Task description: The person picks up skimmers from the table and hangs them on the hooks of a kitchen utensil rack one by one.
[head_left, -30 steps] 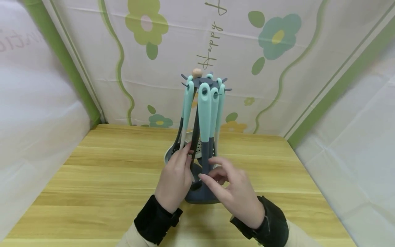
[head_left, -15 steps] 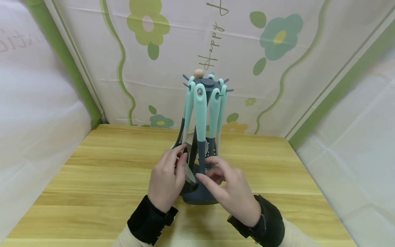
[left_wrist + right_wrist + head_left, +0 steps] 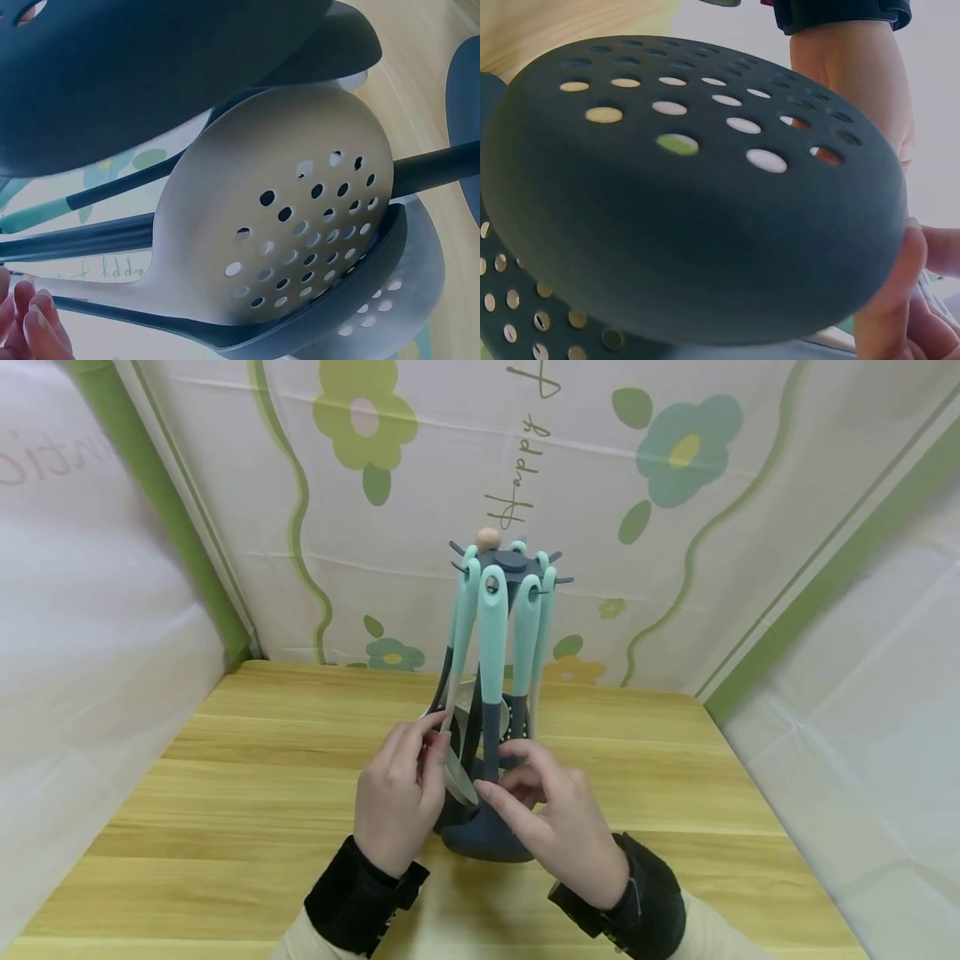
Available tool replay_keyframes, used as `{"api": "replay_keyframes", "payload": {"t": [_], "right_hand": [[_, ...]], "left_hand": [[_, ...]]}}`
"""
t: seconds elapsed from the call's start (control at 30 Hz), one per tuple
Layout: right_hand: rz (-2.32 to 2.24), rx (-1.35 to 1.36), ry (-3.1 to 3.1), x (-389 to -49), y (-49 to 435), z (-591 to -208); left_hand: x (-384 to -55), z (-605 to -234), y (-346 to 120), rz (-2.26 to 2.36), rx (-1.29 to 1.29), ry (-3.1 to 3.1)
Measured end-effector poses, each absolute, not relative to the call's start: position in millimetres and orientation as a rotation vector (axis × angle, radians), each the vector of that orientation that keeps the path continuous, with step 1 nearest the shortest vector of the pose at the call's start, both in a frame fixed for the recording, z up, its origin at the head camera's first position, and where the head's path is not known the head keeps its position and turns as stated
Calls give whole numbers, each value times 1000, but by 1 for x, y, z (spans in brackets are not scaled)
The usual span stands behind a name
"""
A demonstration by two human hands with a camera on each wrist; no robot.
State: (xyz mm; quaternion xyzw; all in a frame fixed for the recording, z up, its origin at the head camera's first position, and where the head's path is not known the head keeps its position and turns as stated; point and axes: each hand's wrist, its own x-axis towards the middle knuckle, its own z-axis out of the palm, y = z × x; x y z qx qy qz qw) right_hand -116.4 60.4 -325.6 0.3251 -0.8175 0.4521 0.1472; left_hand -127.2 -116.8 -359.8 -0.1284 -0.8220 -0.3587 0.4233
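Observation:
A dark rotating-style utensil stand (image 3: 487, 839) holds several kitchen utensils with mint handles, hung from the hooks of its top ring (image 3: 512, 562). My left hand (image 3: 401, 789) pinches the thin pale neck of a light skimmer (image 3: 300, 225), whose perforated head fills the left wrist view. My right hand (image 3: 558, 814) pinches the dark neck of the front utensil (image 3: 491, 635), its thumb and index finger at the lower end. A dark perforated skimmer (image 3: 705, 202) looms large in the right wrist view. The right hand hides the front utensil's head in the head view.
The stand rests on a wood-grain table (image 3: 247, 793). Behind it hangs a flower-printed cloth (image 3: 465, 443), with white cloth sides left and right. Other dark utensils, one a slotted piece (image 3: 525, 300), crowd around the stand's post. A wooden ball (image 3: 488, 538) shows behind the top ring.
My left hand has shifted left, drawing the light skimmer away from the stand's post. The front mint handle swung left, then slightly back right. My right hand has kept nearly the same place.

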Motion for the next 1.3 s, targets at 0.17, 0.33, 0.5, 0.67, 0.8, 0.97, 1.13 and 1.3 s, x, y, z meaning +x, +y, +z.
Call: {"api": "replay_keyframes", "payload": {"t": [0.17,0.33,0.5,0.67,0.8,0.97,1.13,1.3], "right_hand": [[1351,944,-2354,-116,60,-327],[1453,938,-2363,-115,59,-326],[1544,870,-2423,-117,58,-326],[1589,788,-2506,-120,56,-325],[1564,772,-2528,-124,56,-328],[1542,781,-2514,-127,60,-335],[1526,782,-2483,-128,65,-338],[1496,769,-2455,-128,73,-342]], "left_hand": [[-127,-361,-118,-887,-319,-2056],[-126,-362,-119,-906,-325,-2048],[-124,-360,-118,-975,-338,-2042],[-121,-359,-118,-1011,-358,-2042],[-119,-363,-121,-1002,-355,-2052],[-118,-367,-129,-986,-336,-2061],[-118,-369,-139,-958,-344,-2068],[-116,-372,-149,-918,-332,-2086]]}}
